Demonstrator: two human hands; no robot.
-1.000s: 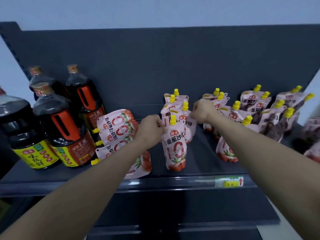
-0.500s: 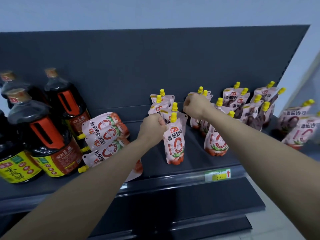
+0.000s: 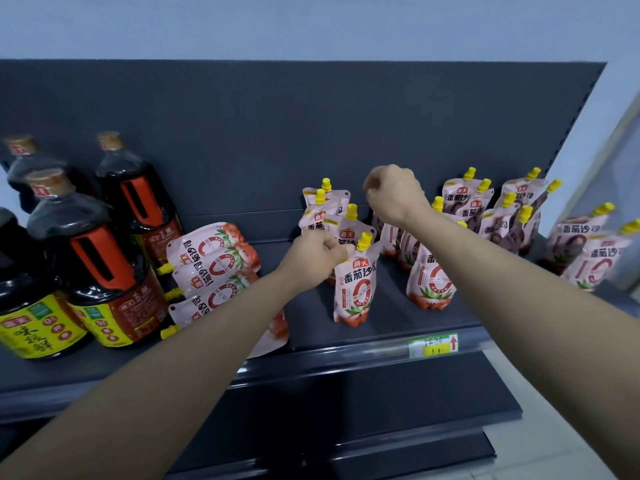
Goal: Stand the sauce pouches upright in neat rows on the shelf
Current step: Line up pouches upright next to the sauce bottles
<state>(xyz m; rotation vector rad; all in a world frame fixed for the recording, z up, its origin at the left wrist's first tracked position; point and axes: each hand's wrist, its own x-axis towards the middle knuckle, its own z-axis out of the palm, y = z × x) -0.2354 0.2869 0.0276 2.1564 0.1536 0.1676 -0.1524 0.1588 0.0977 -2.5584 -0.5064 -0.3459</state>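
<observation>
Pink tomato sauce pouches with yellow caps stand on the dark shelf (image 3: 384,327). My left hand (image 3: 317,254) is closed on the upper left edge of the front upright pouch (image 3: 355,289), beside its cap. Behind it stand three more pouches in a row (image 3: 323,216). My right hand (image 3: 393,195) is a closed fist, raised just above the neighbouring row, whose front pouch (image 3: 431,285) stands upright. Nothing shows in that fist. A pile of several pouches (image 3: 211,268) lies flat on its side to the left. More upright pouches (image 3: 465,202) stand at the back right.
Large dark soy sauce bottles (image 3: 104,271) stand at the shelf's left. A green and yellow price tag (image 3: 433,346) sits on the front rail. Further pouches (image 3: 588,254) are at the far right, blurred. A lower shelf (image 3: 381,414) juts out below.
My right hand has lifted off the pouch tops and now hovers higher. My left hand stays on the front pouch. The view has shifted to the right.
</observation>
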